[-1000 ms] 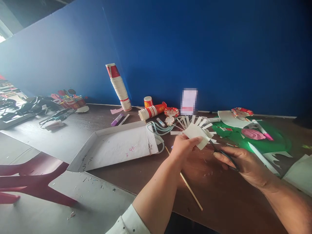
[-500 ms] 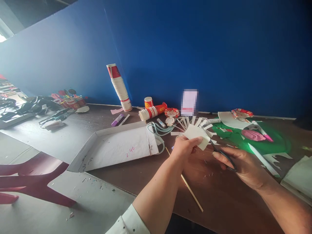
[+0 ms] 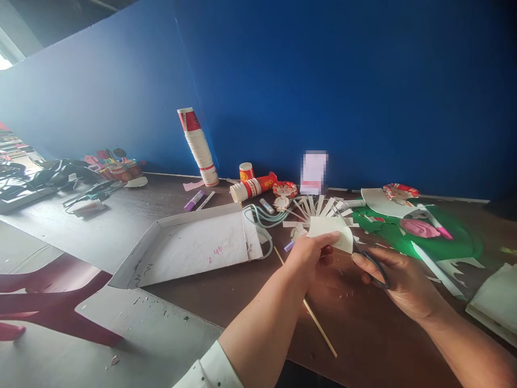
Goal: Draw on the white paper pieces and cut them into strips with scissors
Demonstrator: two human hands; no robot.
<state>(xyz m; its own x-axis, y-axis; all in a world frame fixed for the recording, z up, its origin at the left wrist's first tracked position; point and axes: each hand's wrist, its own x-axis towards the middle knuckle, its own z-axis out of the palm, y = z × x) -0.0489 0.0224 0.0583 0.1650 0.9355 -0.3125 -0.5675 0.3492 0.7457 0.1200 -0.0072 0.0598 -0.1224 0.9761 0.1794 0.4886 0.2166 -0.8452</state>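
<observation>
My left hand (image 3: 309, 250) pinches a cream piece of paper (image 3: 328, 228) between thumb and fingers, above the dark table. My right hand (image 3: 398, 275) is closed around the black handles of a pair of scissors (image 3: 375, 268). Its blades lie at the paper's right edge. Just behind the paper a cut paper cup (image 3: 313, 206) lies with its white strips fanned out. A wooden stick (image 3: 319, 327) rests on the table under my left forearm, and a purple-capped pen (image 3: 289, 246) lies partly hidden beside my left wrist.
A shallow white cardboard tray (image 3: 189, 258) lies to the left. Behind it lean stacked paper cups (image 3: 197, 145), near a purple glue stick (image 3: 194, 200). On the right, a green sheet (image 3: 464, 237) carries paper scraps and pink clay (image 3: 420, 227). A blue partition (image 3: 283, 81) borders the back.
The paper in my left hand has turned and moved slightly right, so its edge now sits more level. My right hand with the scissors has barely shifted.
</observation>
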